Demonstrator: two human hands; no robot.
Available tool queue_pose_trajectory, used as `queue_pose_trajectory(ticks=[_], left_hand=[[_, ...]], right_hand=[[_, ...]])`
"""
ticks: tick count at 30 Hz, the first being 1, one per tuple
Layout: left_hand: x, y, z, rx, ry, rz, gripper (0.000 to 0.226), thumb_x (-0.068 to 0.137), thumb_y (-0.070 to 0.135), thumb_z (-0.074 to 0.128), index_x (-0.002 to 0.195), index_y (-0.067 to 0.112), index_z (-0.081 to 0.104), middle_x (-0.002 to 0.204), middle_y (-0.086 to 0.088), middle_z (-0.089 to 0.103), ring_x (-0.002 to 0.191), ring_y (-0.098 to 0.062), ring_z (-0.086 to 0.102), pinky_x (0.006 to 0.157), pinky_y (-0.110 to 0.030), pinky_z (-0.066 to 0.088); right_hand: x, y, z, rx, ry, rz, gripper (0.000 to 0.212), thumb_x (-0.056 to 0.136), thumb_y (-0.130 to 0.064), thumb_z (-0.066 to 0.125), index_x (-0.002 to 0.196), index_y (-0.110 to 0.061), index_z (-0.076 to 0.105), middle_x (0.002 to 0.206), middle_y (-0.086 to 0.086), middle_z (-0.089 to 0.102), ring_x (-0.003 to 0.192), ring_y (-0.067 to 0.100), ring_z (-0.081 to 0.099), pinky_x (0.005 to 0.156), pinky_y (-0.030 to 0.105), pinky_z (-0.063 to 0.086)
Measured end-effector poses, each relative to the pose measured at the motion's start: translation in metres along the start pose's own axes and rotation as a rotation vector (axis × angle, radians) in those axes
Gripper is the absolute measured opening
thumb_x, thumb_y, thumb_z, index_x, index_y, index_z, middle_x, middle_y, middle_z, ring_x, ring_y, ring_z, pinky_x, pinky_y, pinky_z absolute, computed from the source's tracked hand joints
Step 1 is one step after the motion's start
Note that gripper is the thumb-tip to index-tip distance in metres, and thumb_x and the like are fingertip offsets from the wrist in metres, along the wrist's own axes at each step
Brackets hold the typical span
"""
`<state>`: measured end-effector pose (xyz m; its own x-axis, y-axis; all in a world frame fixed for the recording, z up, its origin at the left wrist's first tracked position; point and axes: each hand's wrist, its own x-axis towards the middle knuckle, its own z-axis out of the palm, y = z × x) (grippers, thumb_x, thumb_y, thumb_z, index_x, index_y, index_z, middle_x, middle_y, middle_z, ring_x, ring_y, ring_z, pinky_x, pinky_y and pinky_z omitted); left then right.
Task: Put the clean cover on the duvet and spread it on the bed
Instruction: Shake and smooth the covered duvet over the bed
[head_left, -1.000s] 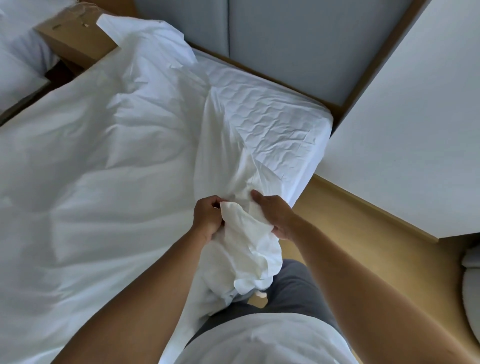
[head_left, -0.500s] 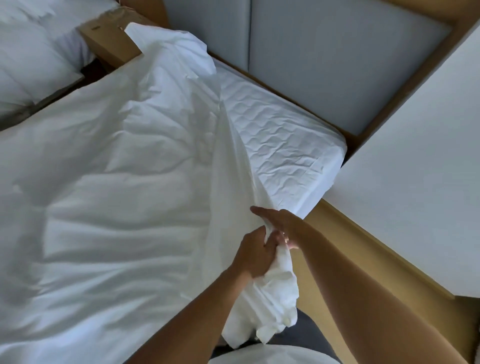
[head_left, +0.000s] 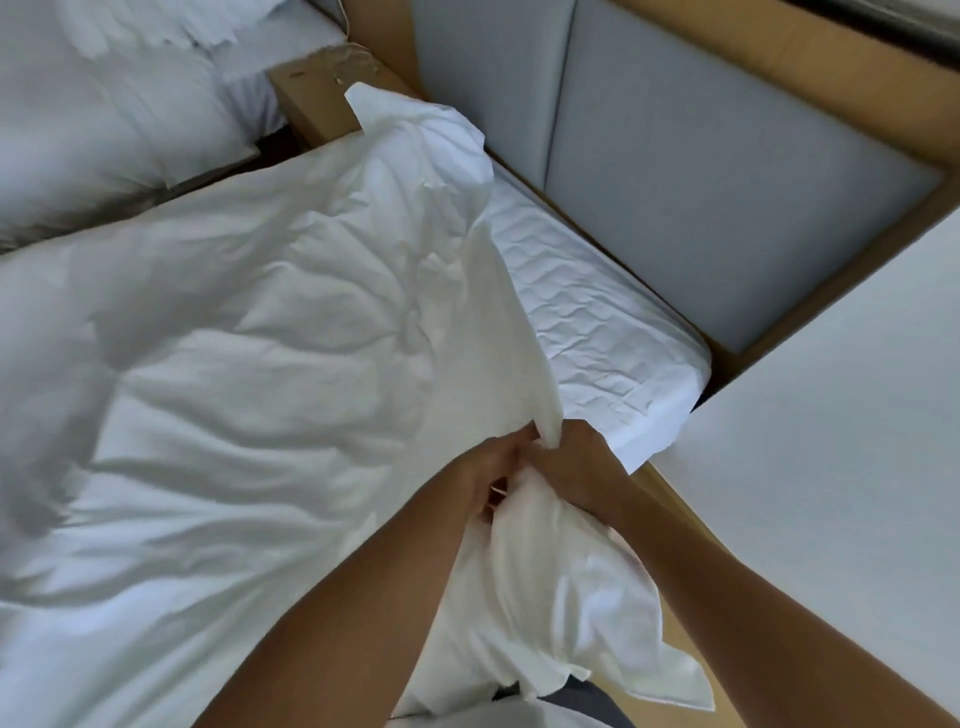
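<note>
As you look down at the bed (head_left: 602, 322), the white cover (head_left: 270, 322) lies spread and wrinkled over most of it. Only a strip of the quilted mattress top shows bare, along the grey padded headboard (head_left: 727, 197). The cover is the only container here. What is inside it you cannot tell, because the cloth hides it.

Your two grips meet at the near edge of the cover, above the edge of the bed. The left grip (head_left: 491, 470) has its fingers curled into the cloth. The right grip (head_left: 579, 465) is just beside it, touching it, and pinches a raised fold of the same cover between thumb and fingers. From this fold the cloth rises as a ridge and runs away from you toward the far corner, which stands up near the headboard.

Below both grips a bunched part of the cover (head_left: 561, 597) hangs down between your forearms, in front of your body.

At the upper left, white pillows (head_left: 114, 124) lie on another bed. A wooden nightstand (head_left: 317, 98) stands between the two beds. At the right there is a plain white wall (head_left: 831, 441), and a narrow piece of wooden floor (head_left: 670, 501) shows beside it.
</note>
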<state>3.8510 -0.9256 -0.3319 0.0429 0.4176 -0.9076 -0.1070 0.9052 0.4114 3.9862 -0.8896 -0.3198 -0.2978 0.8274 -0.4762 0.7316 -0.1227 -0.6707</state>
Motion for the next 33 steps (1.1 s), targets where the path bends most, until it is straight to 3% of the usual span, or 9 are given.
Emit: queue_pose_trajectory(ticks=[4, 9, 14, 16, 21, 26, 28, 30, 33], left_hand=[[0.012, 0.002, 0.035, -0.163, -0.034, 0.196, 0.019, 0.098, 0.019, 0.059, 0.1, 0.003, 0.07, 0.082, -0.008, 0.075, 0.081, -0.025, 0.071, 0.083, -0.036, 0.057], [-0.004, 0.015, 0.045, 0.12, 0.051, 0.484, 0.03, 0.099, 0.038, 0.054, 0.115, 0.018, 0.071, 0.108, -0.005, 0.076, 0.103, -0.023, 0.072, 0.099, -0.045, 0.055], [-0.002, 0.024, 0.042, 0.436, 0.021, 0.604, 0.024, 0.104, 0.023, 0.044, 0.103, 0.011, 0.065, 0.103, -0.008, 0.072, 0.096, -0.022, 0.067, 0.097, -0.04, 0.051], [0.004, 0.029, 0.033, 0.498, 0.021, 0.58, 0.022, 0.103, 0.021, 0.045, 0.088, 0.014, 0.058, 0.089, -0.002, 0.066, 0.081, -0.014, 0.062, 0.088, -0.041, 0.052], [0.028, 0.105, -0.041, 0.481, -0.211, 0.318, 0.045, 0.088, 0.058, 0.059, 0.073, 0.016, 0.06, 0.066, 0.005, 0.064, 0.052, -0.013, 0.063, 0.052, -0.028, 0.051], [0.128, 0.247, -0.117, 0.382, 0.499, 0.243, 0.09, 0.065, 0.088, 0.063, 0.11, 0.01, 0.064, 0.106, -0.012, 0.066, 0.097, -0.031, 0.068, 0.075, -0.04, 0.055], [0.176, 0.253, -0.109, 0.324, 0.269, -0.003, 0.1, 0.063, 0.079, 0.076, 0.134, 0.012, 0.054, 0.125, -0.01, 0.06, 0.105, -0.033, 0.061, 0.08, -0.045, 0.052], [0.218, 0.235, -0.084, 0.4, 0.155, -0.056, 0.06, 0.082, 0.048, 0.076, 0.124, 0.007, 0.06, 0.127, -0.015, 0.063, 0.106, -0.034, 0.063, 0.082, -0.043, 0.052], [0.257, 0.224, -0.06, 0.152, 0.301, 0.077, 0.024, 0.088, 0.014, 0.057, 0.111, 0.009, 0.054, 0.119, -0.017, 0.061, 0.103, -0.034, 0.062, 0.078, -0.038, 0.055]], right_hand=[[-0.008, 0.027, -0.035, 0.348, -0.323, 0.109, 0.044, 0.064, -0.052, 0.078, 0.093, -0.019, 0.078, 0.091, 0.004, 0.077, 0.086, 0.019, 0.075, 0.087, 0.042, 0.06], [0.049, 0.021, -0.07, 0.573, -0.338, 0.405, 0.084, 0.051, -0.082, 0.078, 0.115, -0.027, 0.07, 0.115, 0.004, 0.072, 0.108, 0.028, 0.068, 0.091, 0.047, 0.056], [0.125, -0.042, -0.04, 0.293, -0.546, 0.372, 0.06, 0.077, -0.048, 0.084, 0.12, -0.01, 0.069, 0.118, 0.008, 0.073, 0.109, 0.025, 0.069, 0.088, 0.035, 0.057], [0.154, -0.053, -0.018, 0.042, -0.43, 0.302, 0.051, 0.099, -0.037, 0.06, 0.133, 0.0, 0.056, 0.136, 0.012, 0.059, 0.126, 0.029, 0.055, 0.103, 0.033, 0.043], [0.207, -0.045, -0.013, -0.352, -0.234, 0.05, 0.034, 0.098, -0.026, 0.055, 0.119, 0.0, 0.058, 0.12, 0.016, 0.063, 0.108, 0.031, 0.062, 0.082, 0.032, 0.047], [0.238, -0.03, -0.025, -0.561, -0.129, -0.106, 0.033, 0.096, -0.042, 0.049, 0.109, -0.014, 0.061, 0.106, 0.005, 0.066, 0.095, 0.024, 0.065, 0.079, 0.034, 0.052], [0.249, -0.023, -0.027, -0.605, -0.189, -0.13, 0.034, 0.098, -0.042, 0.052, 0.114, -0.013, 0.06, 0.112, 0.006, 0.064, 0.102, 0.025, 0.063, 0.081, 0.031, 0.049], [0.266, -0.011, -0.041, -0.509, -0.322, -0.045, 0.037, 0.096, -0.04, 0.059, 0.124, -0.015, 0.058, 0.119, 0.004, 0.063, 0.106, 0.021, 0.062, 0.088, 0.03, 0.048], [0.304, 0.007, -0.08, 0.178, -0.821, 0.295, 0.055, 0.086, -0.044, 0.075, 0.13, -0.014, 0.062, 0.125, 0.012, 0.068, 0.114, 0.029, 0.065, 0.105, 0.047, 0.047]])
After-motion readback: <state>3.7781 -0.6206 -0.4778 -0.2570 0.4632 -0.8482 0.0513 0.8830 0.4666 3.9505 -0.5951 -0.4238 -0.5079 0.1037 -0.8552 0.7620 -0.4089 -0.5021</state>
